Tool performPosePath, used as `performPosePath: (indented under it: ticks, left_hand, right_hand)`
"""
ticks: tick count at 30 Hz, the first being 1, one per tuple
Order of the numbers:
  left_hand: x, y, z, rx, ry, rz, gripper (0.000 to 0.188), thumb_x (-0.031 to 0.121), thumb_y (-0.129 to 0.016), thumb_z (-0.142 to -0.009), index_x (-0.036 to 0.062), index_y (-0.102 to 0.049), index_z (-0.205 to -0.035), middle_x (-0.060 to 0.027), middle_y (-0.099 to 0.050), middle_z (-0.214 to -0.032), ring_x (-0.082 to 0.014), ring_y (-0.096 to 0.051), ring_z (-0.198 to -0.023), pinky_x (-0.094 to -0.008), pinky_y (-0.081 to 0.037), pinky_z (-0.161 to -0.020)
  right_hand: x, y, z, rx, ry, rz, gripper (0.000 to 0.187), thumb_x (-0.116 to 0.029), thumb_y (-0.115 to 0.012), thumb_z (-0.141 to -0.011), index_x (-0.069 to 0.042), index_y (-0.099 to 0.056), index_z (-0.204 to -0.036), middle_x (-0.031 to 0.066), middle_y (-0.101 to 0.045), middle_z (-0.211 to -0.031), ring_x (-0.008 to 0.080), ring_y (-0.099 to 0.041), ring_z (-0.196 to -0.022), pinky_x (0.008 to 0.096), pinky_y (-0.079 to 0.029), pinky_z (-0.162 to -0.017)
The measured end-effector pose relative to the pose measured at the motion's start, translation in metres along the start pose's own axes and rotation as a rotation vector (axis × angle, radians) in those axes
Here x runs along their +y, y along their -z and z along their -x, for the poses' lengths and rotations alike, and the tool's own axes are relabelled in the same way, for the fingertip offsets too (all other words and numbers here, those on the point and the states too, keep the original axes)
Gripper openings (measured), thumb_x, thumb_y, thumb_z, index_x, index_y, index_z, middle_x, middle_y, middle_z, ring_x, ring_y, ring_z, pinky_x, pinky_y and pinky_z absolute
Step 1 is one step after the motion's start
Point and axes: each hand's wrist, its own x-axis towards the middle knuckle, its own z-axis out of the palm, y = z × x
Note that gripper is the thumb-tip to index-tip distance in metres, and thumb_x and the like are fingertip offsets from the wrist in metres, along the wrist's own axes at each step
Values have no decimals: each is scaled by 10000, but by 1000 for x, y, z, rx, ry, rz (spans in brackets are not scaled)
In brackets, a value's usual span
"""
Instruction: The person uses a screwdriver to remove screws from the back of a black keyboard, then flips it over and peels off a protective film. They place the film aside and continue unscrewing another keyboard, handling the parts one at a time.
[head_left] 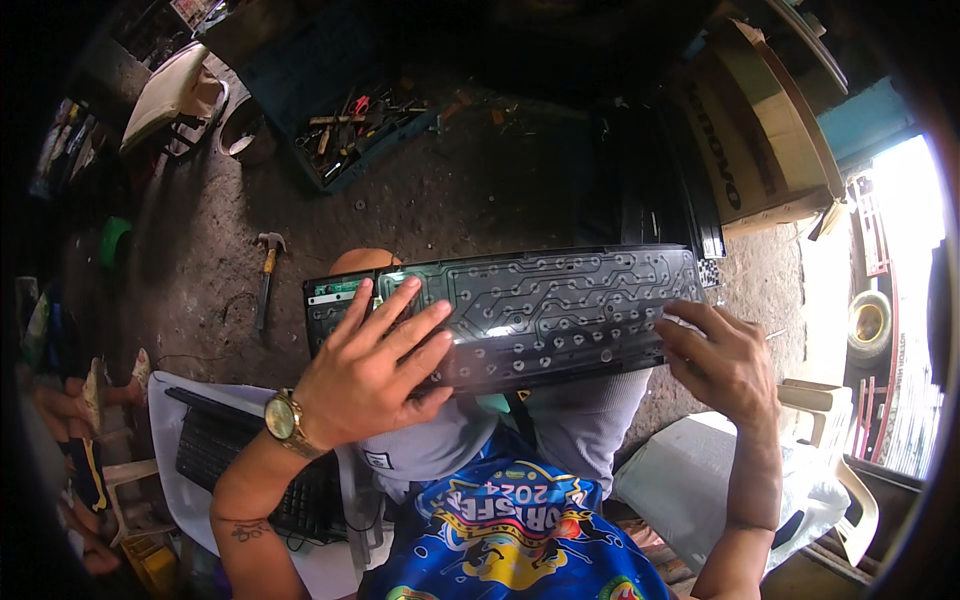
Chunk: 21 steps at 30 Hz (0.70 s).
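Observation:
An opened computer keyboard [560, 362] lies across my lap, its inside facing up. A dark membrane sheet [560, 300] with traced lines and many small round contacts covers it. At its left end shows a green circuit board [338, 286] beside a pale metal strip. My left hand [375, 360], with a watch on the wrist, rests flat on the left part of the membrane, fingers spread. Over the right end my right hand [722, 358] has its fingers curled and pinched together near the sheet's edge. What sits between those fingertips, if anything, is too small to make out.
A hammer [267, 280] lies on the floor to the left. Ahead is a blue toolbox [350, 178] full of hand tools. Another black keyboard [215, 450] rests on a white chair at my left. A cardboard box [760, 130] stands far right; a white sack [690, 470] lies near right.

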Motion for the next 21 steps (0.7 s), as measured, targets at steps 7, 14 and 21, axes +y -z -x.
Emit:
performPosePath:
  ticks: [7,14,21]
  left_hand:
    - [-9,44,-15,259,-62,3,128,81,-758,-888,9,-721,-988,-108,-760,-988,-283,-762,-920,-422,-614,-835]
    - [-20,103,-11,463,15,-91,111,47,-757,-915,-10,-712,-999,-134,-760,-908,-291,-757,-793,-358,-590,-691]
    - [-17,99,-13,359,46,48,148,1,-825,-804,-3,-741,-925,-122,-769,-864,-288,-748,-766,-352,-570,-658]
  right_hand:
    - [-6,42,-29,239,118,253,179,5,-817,-813,-53,-731,-960,102,-780,-959,208,-730,-743,328,-567,-590]
    - [-21,77,-60,514,156,451,168,-51,-807,-887,-33,-763,-1048,149,-790,-996,234,-781,-868,302,-639,-655]
    - [-31,75,-59,370,79,263,180,73,-805,-749,41,-721,-905,183,-736,-923,296,-747,-848,356,-590,-694]
